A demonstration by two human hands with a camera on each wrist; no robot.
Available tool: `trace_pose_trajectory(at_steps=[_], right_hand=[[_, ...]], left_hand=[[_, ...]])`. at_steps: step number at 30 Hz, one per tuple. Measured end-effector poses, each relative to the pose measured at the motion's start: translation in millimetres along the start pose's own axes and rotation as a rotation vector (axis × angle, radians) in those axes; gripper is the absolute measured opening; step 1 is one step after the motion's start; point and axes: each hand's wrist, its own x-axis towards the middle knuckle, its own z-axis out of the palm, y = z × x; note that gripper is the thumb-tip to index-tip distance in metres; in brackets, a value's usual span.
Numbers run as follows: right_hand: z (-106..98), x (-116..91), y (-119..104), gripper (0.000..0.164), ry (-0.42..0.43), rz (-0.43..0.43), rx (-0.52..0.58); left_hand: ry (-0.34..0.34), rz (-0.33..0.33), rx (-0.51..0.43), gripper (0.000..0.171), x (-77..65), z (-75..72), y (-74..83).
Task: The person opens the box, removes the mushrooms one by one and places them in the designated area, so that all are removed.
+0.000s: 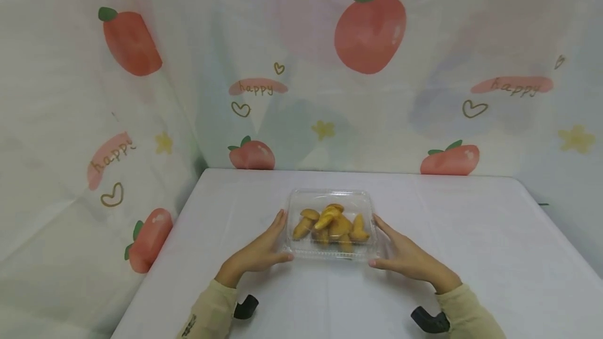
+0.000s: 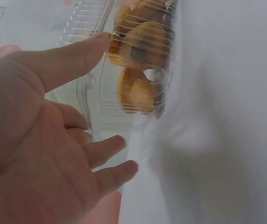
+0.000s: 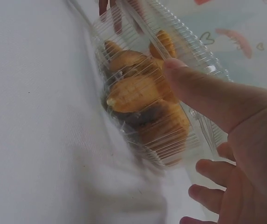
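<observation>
A clear plastic clamshell box (image 1: 330, 251) stands on the white table with its lid down. Inside lie several brown-yellow mushrooms (image 1: 338, 226), seen through the ribbed plastic in both wrist views. My left hand (image 1: 256, 252) is at the box's left side, its thumb at the front corner and its straight fingers along the side. At the right side my right hand (image 1: 409, 256) mirrors it, thumb by the front corner and fingers stretched along the edge. In the left wrist view the thumb (image 2: 77, 60) overlaps the lid's rim; some fingertips are hidden behind the box.
The white table (image 1: 330, 302) reaches back to a cloth backdrop (image 1: 301, 41) printed with peaches, hearts and the word "happy". Another printed cloth side (image 1: 61, 119) borders the table on the left. Black curved pieces (image 1: 246, 307) show beside both beige sleeves (image 1: 209, 310).
</observation>
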Motion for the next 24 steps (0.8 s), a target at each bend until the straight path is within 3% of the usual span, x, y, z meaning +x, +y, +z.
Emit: trace_pose_trajectory(at_steps=[5, 11, 17, 24], right_hand=[[1.4, -1.6, 2.8, 0.110, -0.030, 0.010, 0.037], [2.5, -3.9, 5.9, 0.107, -0.053, -0.002, 0.061], [3.9, -1.9, 5.0, 0.105, -0.055, -0.014, 0.066], [11.6, 4.5, 5.0, 0.103, -0.069, -0.034, 0.179]], left_hand=[[-0.047, 0.003, -0.043, 0.098, 1.7, 1.9, -6.0], [-0.099, 0.026, -0.187, 0.092, 6.1, 9.7, -7.8], [-0.067, 0.023, -0.175, 0.088, 6.8, 11.2, -3.5], [-0.016, 0.005, -0.275, 0.080, 6.8, 6.2, -1.5]])
